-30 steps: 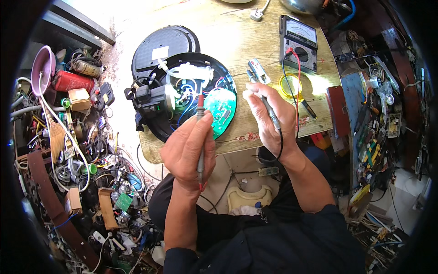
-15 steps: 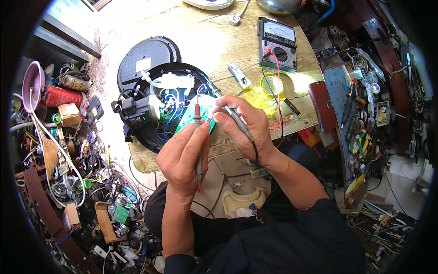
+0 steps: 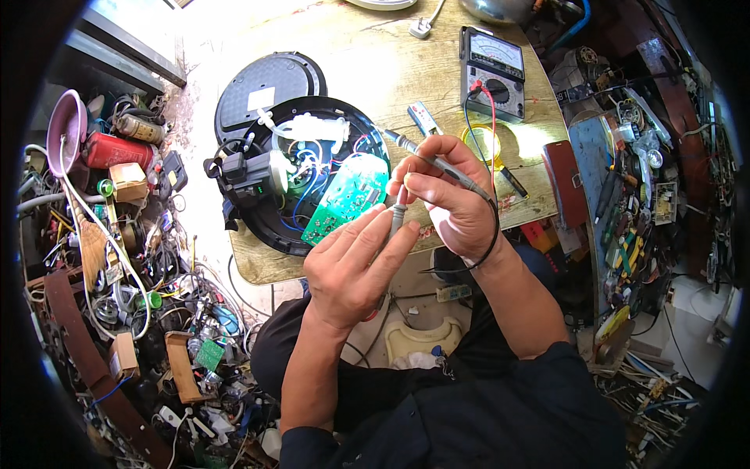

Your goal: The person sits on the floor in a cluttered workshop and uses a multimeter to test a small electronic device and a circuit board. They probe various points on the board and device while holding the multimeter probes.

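My left hand (image 3: 351, 270) is closed around a grey test probe with a reddish tip (image 3: 399, 208), which points up toward my right fingers. A second grey test probe (image 3: 449, 166) lies across my right hand (image 3: 457, 207), its dark end pointing up and left. My right thumb and finger pinch together at the first probe's tip; anything small between them is hidden. Left of my hands, a green circuit board (image 3: 348, 199) rests in an opened round black housing (image 3: 254, 234) with wires and a motor unit (image 3: 254, 181). An analog multimeter (image 3: 498, 90) stands at the back right with leads plugged in.
A round black cover (image 3: 269, 90) lies behind the housing. Near the multimeter are a yellow ring (image 3: 469, 141), a small white-and-red device (image 3: 423, 117) and a white plug (image 3: 420, 29). Piled parts and cables (image 3: 195, 313) fill the left floor; tools (image 3: 625, 242) crowd the right.
My left hand has moved right, bringing its probe from in front of the circuit board to my right fingers. More of the board shows, and the whole view has shifted slightly.
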Motion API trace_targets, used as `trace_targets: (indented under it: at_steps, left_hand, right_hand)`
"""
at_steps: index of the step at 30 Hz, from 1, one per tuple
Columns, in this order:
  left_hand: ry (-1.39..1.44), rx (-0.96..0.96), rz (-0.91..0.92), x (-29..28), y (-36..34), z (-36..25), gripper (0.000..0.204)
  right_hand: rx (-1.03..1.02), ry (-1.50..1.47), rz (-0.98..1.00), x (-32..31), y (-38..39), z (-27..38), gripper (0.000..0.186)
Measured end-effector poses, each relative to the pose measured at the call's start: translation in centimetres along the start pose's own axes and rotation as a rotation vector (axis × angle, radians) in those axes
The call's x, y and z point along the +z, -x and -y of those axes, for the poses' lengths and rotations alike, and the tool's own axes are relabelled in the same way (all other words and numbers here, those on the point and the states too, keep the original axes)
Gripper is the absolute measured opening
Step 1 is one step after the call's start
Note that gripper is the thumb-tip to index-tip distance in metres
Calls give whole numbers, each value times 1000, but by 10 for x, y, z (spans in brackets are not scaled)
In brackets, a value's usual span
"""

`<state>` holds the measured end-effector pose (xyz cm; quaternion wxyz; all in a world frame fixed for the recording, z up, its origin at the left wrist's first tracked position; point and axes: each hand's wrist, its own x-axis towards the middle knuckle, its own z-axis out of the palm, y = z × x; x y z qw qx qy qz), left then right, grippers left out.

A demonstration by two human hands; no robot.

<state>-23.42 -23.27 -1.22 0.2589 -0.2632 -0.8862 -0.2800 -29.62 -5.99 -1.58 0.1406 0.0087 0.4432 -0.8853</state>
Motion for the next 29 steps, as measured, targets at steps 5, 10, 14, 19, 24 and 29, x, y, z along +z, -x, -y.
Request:
trace_targets:
  at_steps: [5, 10, 14, 19, 24, 29]
  left_hand:
    - [32, 43, -5, -1, -6, -5, 26]
    - [56, 81, -102, 4, 1, -5, 28]
    - [95, -21, -184, 4, 5, -1, 31]
    - [96, -130, -386, 4, 7, 13, 37]
    - [179, -179, -239, -4, 7, 17, 34]
    - [215, -149, -244, 1, 5, 18, 30]
  right_hand:
    - [16, -71, -8, -13, -4, 2, 23]
    - [-262, -34, -115, -20, -19, 16, 20]
    - [-393, 409, -38, -11, -2, 21, 33]
    - [-281, 685, 147, 2, 21, 22, 30]
    - [-141, 559, 233, -4, 22, 26, 21]
    - [-75, 477, 278, -10, 20, 25, 22]
